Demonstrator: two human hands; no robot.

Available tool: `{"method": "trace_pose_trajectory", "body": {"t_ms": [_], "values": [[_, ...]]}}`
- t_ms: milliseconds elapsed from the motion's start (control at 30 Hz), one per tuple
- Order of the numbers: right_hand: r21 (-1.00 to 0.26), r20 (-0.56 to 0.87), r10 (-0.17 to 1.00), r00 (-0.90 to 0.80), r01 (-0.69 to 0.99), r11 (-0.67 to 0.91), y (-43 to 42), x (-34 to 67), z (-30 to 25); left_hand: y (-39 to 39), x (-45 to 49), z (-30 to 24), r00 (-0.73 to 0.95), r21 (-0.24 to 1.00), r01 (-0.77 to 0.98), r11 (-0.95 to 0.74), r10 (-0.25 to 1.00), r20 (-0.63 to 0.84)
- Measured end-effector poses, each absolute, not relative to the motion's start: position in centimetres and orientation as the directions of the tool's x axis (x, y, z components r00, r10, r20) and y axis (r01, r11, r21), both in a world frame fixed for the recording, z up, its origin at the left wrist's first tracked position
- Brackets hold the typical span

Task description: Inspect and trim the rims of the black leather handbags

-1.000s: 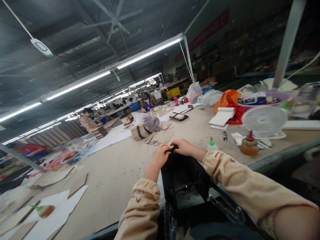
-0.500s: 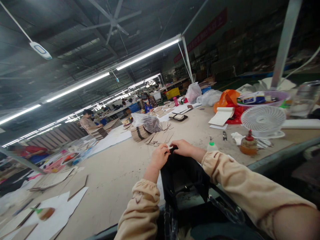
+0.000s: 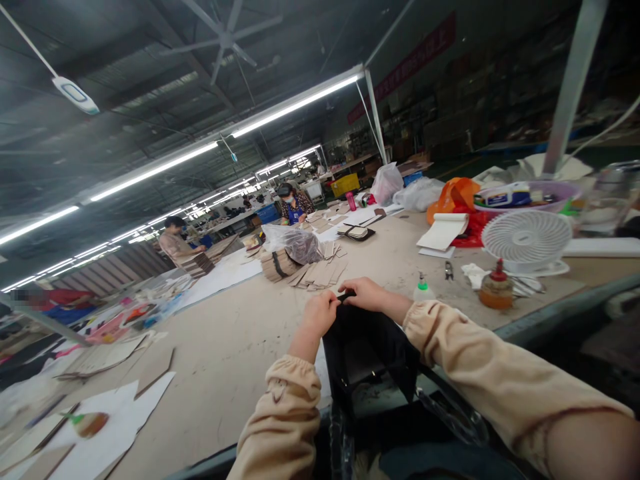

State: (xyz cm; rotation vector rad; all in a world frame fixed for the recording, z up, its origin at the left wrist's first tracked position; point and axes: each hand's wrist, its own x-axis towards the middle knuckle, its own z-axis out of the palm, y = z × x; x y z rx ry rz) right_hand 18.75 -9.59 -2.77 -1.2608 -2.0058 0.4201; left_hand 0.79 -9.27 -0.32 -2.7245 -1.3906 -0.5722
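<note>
My left hand (image 3: 320, 312) and my right hand (image 3: 365, 293) meet at the far top edge of a black bag (image 3: 367, 353) that stands open at the near edge of the worktable (image 3: 225, 347). Both hands are closed in a pinch on the bag's black rim or strap. Beige sleeves cover both forearms. The bag's inside looks dark; I cannot make out anything in it.
Beyond the hands lie stacked cardboard pieces (image 3: 310, 270) and a clear plastic bag (image 3: 295, 243). To the right stand a small glue bottle (image 3: 423, 288), a brown bottle (image 3: 497, 288), a white fan (image 3: 527, 241) and a notepad (image 3: 443, 233). Other workers (image 3: 175, 243) sit further along the table.
Both hands stay pinched on the bag's top edge; the left hand has shifted slightly toward the right hand. The view has barely moved.
</note>
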Motion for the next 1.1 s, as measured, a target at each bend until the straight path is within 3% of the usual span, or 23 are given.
{"method": "trace_pose_trajectory", "body": {"t_ms": [633,1100], "values": [[-0.673,0.360,0.887,-0.288,0.579,0.461,-9.1,18.9,-3.0,-9.8,1.6,0.0,0.439,0.097,0.869,-0.485,0.847,0.300],[-0.413,0.338,0.894,-0.295,0.806,0.423,-9.5,18.5,-1.7,-9.3,1.5,-0.6,0.419,0.120,0.874,-0.471,0.855,0.304]]}}
